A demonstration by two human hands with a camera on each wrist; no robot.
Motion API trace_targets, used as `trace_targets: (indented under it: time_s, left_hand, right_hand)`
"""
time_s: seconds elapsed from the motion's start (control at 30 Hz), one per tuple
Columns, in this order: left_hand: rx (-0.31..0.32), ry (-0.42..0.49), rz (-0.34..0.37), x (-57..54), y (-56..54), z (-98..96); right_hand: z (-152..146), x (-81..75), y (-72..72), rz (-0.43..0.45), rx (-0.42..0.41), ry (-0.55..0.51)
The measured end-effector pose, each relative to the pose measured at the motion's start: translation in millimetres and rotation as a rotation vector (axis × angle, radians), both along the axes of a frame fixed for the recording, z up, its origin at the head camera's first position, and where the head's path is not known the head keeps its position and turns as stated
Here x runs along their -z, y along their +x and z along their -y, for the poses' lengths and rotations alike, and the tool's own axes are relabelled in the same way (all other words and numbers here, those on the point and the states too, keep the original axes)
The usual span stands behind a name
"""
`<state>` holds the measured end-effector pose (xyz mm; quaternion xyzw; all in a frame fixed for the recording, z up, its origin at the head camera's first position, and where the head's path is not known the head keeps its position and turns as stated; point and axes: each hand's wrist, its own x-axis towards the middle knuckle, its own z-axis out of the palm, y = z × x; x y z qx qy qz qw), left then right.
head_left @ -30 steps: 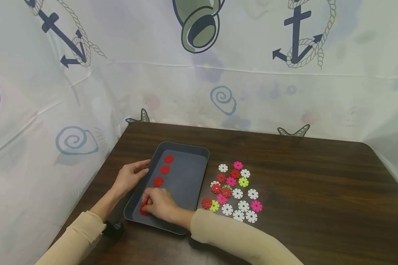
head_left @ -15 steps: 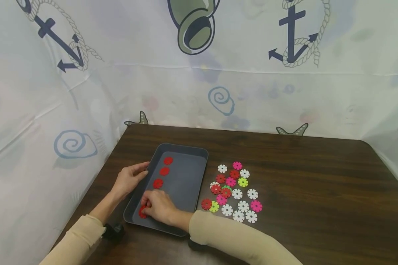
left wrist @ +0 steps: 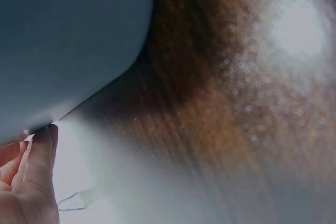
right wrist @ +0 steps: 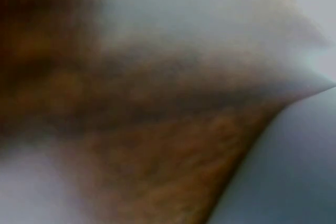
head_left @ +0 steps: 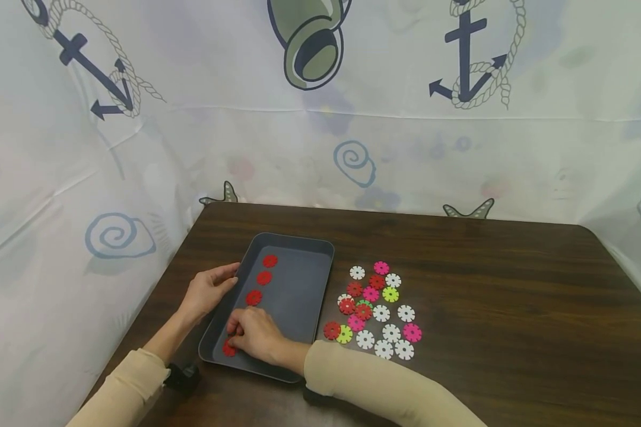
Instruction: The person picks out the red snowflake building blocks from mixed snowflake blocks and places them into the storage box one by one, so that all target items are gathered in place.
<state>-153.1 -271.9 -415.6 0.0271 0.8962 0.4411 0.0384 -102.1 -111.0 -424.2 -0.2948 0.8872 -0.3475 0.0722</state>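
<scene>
A grey rectangular tray [head_left: 294, 284] lies on the table, with several red slotted discs [head_left: 253, 298] in a line along its left side. My right hand [head_left: 259, 335] is over the near left part of the tray. Its thumb and fingertips pinch a red slotted disc [head_left: 228, 348], partly hidden by the fingers, close over the tray floor. At the tray's left rim, my left hand [head_left: 205, 292] touches the edge with fairly straight fingers. The left wrist view shows these fingers [left wrist: 39, 156] against the tray's outer side [left wrist: 79, 40]. The right wrist view is blurred and shows no fingers.
Right of the tray lies a loose spread of slotted discs: white [head_left: 381, 313], pink [head_left: 412, 333], yellow [head_left: 390, 295], red [head_left: 332, 330] and green, some overlapping. The dark wooden table [head_left: 513, 296] ends at a patterned cloth [head_left: 406, 148] behind and to the left.
The view has tilted slightly. My right hand stays at the same near left part of the tray with the red disc at its fingertips. The left hand keeps its place at the rim.
</scene>
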Motion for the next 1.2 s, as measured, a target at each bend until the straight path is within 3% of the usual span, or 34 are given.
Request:
trace_targets:
  time_s: [0.27,0.6,1.2]
  left_hand:
    - [0.000,-0.004,-0.001,-0.4,0.5,-0.6]
    - [0.001,0.000,0.005,-3.6,1.6,-2.2]
    - [-0.003,0.027,0.046,-2.9,1.6,-1.7]
  right_hand:
    - [-1.6,-1.2,0.1,0.020,-0.005,-0.008]
    - [-12.4,-11.5,-0.7,0.068,-0.005,-0.110]
    - [-70.0,-34.1,-7.0,0.168,0.098,-0.340]
